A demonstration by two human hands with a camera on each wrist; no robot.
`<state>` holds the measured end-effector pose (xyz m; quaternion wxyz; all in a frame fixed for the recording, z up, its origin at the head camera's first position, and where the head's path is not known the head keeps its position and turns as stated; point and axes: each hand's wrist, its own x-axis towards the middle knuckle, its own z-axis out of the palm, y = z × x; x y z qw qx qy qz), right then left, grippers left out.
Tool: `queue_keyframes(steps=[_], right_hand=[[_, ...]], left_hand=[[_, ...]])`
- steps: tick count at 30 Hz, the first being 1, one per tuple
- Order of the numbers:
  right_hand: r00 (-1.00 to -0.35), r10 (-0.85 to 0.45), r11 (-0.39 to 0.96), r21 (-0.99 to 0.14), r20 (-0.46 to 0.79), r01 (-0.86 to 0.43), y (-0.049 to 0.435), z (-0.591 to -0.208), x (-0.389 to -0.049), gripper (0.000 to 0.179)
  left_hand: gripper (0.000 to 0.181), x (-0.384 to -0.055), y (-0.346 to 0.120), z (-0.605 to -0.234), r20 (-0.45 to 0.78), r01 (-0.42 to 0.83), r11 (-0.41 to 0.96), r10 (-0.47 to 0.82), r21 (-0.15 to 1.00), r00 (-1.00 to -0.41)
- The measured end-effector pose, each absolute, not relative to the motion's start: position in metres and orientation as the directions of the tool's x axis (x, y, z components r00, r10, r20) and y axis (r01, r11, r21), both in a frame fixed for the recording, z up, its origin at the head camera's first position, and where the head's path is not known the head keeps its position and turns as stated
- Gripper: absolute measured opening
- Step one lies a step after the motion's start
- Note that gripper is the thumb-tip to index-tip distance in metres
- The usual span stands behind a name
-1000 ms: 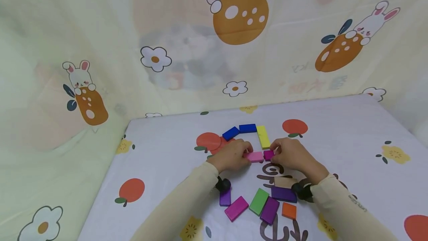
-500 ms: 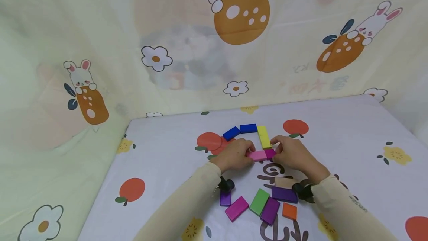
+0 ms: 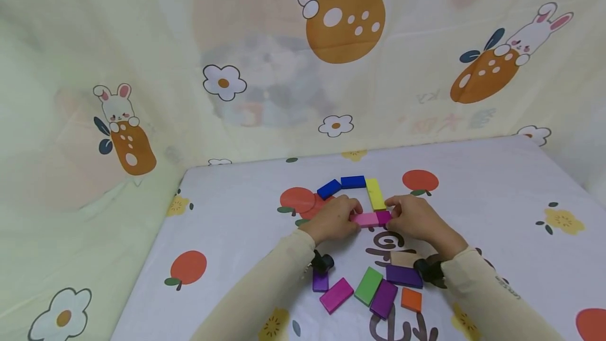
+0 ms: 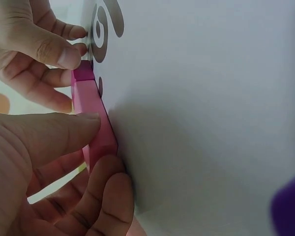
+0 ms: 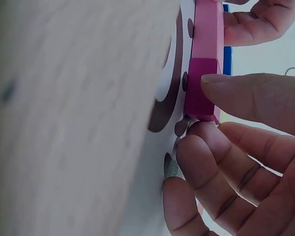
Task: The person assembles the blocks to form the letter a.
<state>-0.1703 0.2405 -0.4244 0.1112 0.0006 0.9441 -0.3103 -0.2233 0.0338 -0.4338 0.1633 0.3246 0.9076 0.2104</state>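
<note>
My left hand point(image 3: 333, 219) holds a light pink block point(image 3: 367, 220) by its left end, the thumb point(image 4: 71, 132) on its side and fingers curled at the end. At the other end of that block sits a shorter magenta block point(image 5: 202, 91), flush against it. My right hand point(image 3: 418, 220) grips the magenta block, thumb on its face and fingertips at its outer end. Just behind this pair stands a yellow block point(image 3: 376, 194), its near end close to the magenta one. Two blue blocks point(image 3: 353, 182) continue from the yellow block's far end in a bent line leftward.
Nearer the body lie a violet block point(image 3: 320, 281), a deep pink block point(image 3: 336, 296), a green block point(image 3: 368, 286), a purple block point(image 3: 384, 298), a dark purple block point(image 3: 404, 276), a beige block point(image 3: 403, 259) and an orange block point(image 3: 411, 299). A printed cloth point(image 3: 236, 225) covers the table.
The small gap between the light pink and magenta blocks has closed; the left hand moved slightly right with the pink block. Over the last half second both hands have stayed nearly still.
</note>
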Motion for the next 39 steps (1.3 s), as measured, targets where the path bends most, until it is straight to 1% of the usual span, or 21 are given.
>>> queue_keyframes(steps=[8, 23, 28, 32, 36, 39], right_hand=[[-0.974, -0.06, 0.801, -0.593, -0.217, 0.083, 0.24, -0.427, -0.171, 0.057], [-0.973, -0.06, 0.794, -0.601, -0.224, 0.089, 0.24, -0.426, -0.172, 0.057], [-0.972, -0.06, 0.792, -0.603, -0.226, 0.091, 0.242, -0.427, -0.17, 0.057], [-0.972, -0.052, 0.797, -0.596, -0.227, 0.097, 0.245, -0.427, -0.168, 0.06], [-0.975, -0.065, 0.816, -0.574, -0.212, 0.07, 0.244, -0.423, -0.164, 0.061], [-0.977, -0.108, 0.83, -0.558, -0.185, 0.014, 0.24, -0.417, -0.16, 0.058]], left_hand=[[0.028, -0.223, 0.033, -0.435, -0.147, 0.532, 0.689, 0.668, 0.492, -0.73], [0.028, -0.224, 0.031, -0.436, -0.144, 0.519, 0.709, 0.645, 0.477, -0.75], [0.034, -0.222, 0.029, -0.435, -0.142, 0.503, 0.71, 0.636, 0.494, -0.758], [0.042, -0.215, 0.013, -0.427, -0.161, 0.471, 0.71, 0.625, 0.523, -0.764], [0.046, -0.198, -0.018, -0.421, -0.203, 0.497, 0.716, 0.648, 0.491, -0.734], [0.05, -0.179, -0.041, -0.418, -0.259, 0.531, 0.719, 0.673, 0.448, -0.693]])
